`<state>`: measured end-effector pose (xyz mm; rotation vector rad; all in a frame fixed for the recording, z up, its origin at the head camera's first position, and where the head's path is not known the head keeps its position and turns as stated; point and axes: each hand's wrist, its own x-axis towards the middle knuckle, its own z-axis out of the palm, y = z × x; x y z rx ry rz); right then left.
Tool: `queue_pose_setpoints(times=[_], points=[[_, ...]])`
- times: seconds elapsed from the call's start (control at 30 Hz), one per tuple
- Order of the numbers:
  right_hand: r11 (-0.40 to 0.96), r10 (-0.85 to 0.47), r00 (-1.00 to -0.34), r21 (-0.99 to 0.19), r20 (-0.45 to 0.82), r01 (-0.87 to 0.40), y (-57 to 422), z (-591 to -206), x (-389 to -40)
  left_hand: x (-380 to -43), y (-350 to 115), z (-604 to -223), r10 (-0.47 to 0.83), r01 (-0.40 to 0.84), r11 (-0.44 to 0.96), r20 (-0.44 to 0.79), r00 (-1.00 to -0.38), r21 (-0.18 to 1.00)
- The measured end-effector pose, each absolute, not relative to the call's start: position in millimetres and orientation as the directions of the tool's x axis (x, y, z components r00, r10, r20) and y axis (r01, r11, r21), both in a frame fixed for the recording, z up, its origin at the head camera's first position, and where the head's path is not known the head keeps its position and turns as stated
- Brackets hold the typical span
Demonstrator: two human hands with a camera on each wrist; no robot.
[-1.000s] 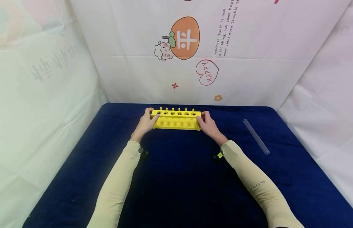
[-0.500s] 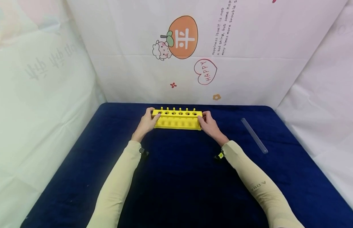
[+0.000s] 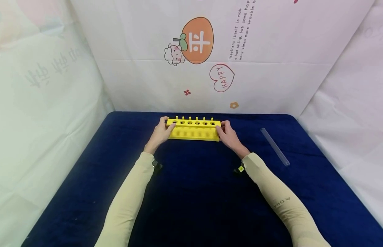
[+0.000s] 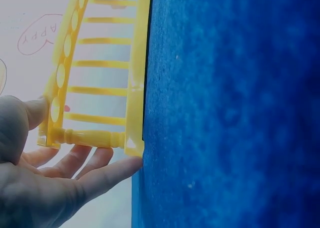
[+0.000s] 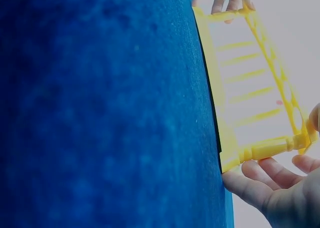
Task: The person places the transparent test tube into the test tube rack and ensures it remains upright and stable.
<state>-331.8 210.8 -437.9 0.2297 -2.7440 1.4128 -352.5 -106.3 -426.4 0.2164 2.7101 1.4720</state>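
A yellow test tube rack [image 3: 194, 133] stands upright near the far edge of the table, a row of round holes along its top bar and a row of pegs behind. My left hand [image 3: 160, 133] holds its left end, thumb on the top bar and fingers along the end post, as the left wrist view shows. At the opposite end, my right hand [image 3: 229, 136] grips the rack the same way, thumb at the top bar. In the right wrist view, the base [image 5: 212, 82] lies along the blue cloth with a thin dark line beneath it. No tubes sit in the holes.
A clear test tube [image 3: 275, 146] lies slanted on the dark blue tablecloth [image 3: 194, 199], right of the rack. Behind the table hangs a white printed sheet [image 3: 142, 85], with more white sheeting at both sides.
Both hands have shifted the rack slightly to the right, keeping their grip on its ends. The head view has turned a little. The test tube lies as before.
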Motion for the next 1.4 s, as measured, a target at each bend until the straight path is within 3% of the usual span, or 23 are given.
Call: queue_pose_setpoints(times=[1.4], points=[[0.564, -0.081, -0.992, -0.815, 0.102, -0.13, 230, -436, -325, -351, -88, -426, 0.175, 0.121, 0.53, 0.032, -0.984, 0.839]])
